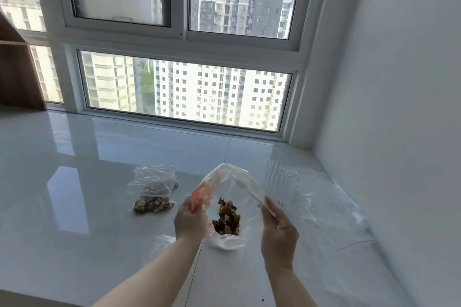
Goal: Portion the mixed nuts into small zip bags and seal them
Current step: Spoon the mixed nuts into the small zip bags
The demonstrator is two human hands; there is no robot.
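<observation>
A clear zip bag [230, 182] stands open in front of me, with a small heap of mixed nuts [227, 218] in its bottom. My left hand [190, 219] pinches the bag's left rim. My right hand [278, 227] pinches the right rim along the zip strip. The mouth gapes wide between the two hands. A second clear bag [153, 189] holding mixed nuts lies on the white counter [74, 194] to the left, its top loose and crumpled.
A clear ribbed plastic cup [282, 182] stands right of the held bag. Flat empty clear bags [331, 209] lie along the right wall, another [161, 243] by my left wrist. Windows run along the counter's far edge; a wooden shelf [17, 75] stands far left.
</observation>
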